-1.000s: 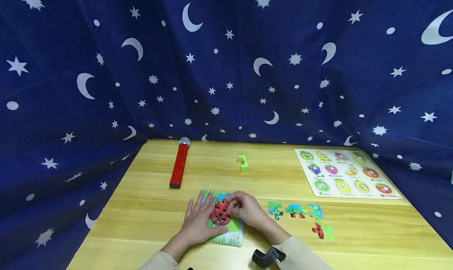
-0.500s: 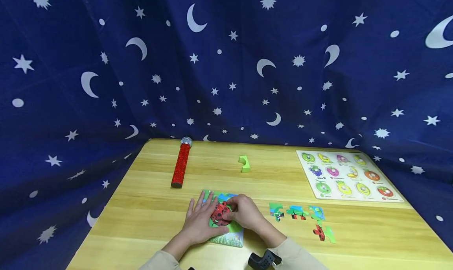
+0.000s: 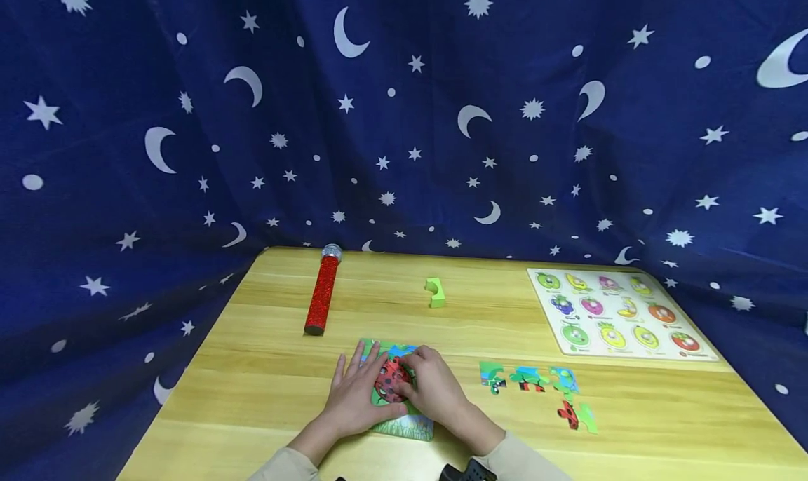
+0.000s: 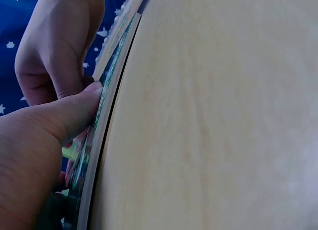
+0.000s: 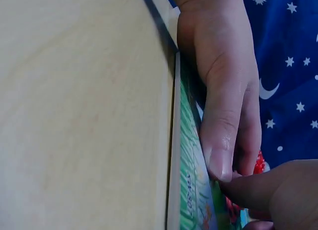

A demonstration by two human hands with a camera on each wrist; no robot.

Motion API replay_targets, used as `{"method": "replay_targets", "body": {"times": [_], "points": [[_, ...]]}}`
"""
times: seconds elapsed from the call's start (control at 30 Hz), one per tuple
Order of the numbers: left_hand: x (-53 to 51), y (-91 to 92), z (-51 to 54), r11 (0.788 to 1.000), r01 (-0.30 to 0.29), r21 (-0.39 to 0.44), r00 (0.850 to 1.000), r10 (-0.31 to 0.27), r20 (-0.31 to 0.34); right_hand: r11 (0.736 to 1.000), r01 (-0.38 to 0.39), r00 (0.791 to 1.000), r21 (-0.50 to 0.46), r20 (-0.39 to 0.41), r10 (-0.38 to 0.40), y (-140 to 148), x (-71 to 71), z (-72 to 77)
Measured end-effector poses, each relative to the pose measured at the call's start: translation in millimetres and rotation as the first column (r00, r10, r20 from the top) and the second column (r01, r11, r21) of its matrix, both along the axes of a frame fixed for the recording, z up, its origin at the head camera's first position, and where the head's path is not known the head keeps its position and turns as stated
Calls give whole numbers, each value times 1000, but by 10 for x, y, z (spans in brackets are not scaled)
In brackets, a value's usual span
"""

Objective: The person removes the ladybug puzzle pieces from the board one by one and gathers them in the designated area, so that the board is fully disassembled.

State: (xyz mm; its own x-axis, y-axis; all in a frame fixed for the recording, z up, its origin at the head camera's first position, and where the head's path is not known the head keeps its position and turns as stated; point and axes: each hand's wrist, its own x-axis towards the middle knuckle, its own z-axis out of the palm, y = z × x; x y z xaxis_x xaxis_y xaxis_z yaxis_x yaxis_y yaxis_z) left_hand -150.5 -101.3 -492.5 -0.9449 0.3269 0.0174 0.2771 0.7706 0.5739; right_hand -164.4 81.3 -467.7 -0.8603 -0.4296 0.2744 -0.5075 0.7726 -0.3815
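A small ladybug jigsaw puzzle board [image 3: 410, 428] lies near the front of the table. My left hand [image 3: 356, 397] rests flat on its left side, fingers spread and straight, with the thumb along the lower part. From the right, my right hand [image 3: 437, 391] reaches over the board with curled fingers, thumb and fingertips at the edge of a red spotted ladybug piece [image 3: 389, 379]. In the right wrist view, the board's grassy edge [image 5: 186, 140] runs below both hands; the fingertips of the right hand are partly hidden there.
Several loose puzzle pieces [image 3: 529, 378] lie right of the board. Beyond are a fruit peg board [image 3: 621, 348], a green notched block [image 3: 436, 293] and a red glittery microphone [image 3: 322, 295]. A blue star-and-moon curtain [image 3: 404, 116] hangs behind the table [image 3: 265, 397].
My right hand has shifted slightly down and left over the ladybug, its thumb now further in. The piece that stood tilted earlier lies flatter. My left hand has stayed put.
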Motion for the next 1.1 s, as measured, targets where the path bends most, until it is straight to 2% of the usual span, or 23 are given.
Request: {"method": "replay_targets", "body": {"times": [0.07,0.13,0.47,0.77,0.9,1.1], "points": [[0,10,-9,1000,-3,2,1000,3,-6,999,-5,999,37,-40,6,22,14,-13],[3,15,-11,1000,-6,10,1000,6,-8,998,-12,999,55,-45,15,39,13,-22],[25,7,-3,999,-3,33,1000,4,-22,998,-61,997,-1,53,61,78,-32,-13],[14,6,-36,999,-13,40,999,15,-46,979,-99,991,-181,76,114,52,-49,-40],[12,8,-41,999,-22,44,999,23,-35,967,-83,983,-241,140,120,36,-55,-46],[19,17,-30,999,-23,40,999,25,-38,921,-108,960,-374,202,195,49,-32,-45]]}}
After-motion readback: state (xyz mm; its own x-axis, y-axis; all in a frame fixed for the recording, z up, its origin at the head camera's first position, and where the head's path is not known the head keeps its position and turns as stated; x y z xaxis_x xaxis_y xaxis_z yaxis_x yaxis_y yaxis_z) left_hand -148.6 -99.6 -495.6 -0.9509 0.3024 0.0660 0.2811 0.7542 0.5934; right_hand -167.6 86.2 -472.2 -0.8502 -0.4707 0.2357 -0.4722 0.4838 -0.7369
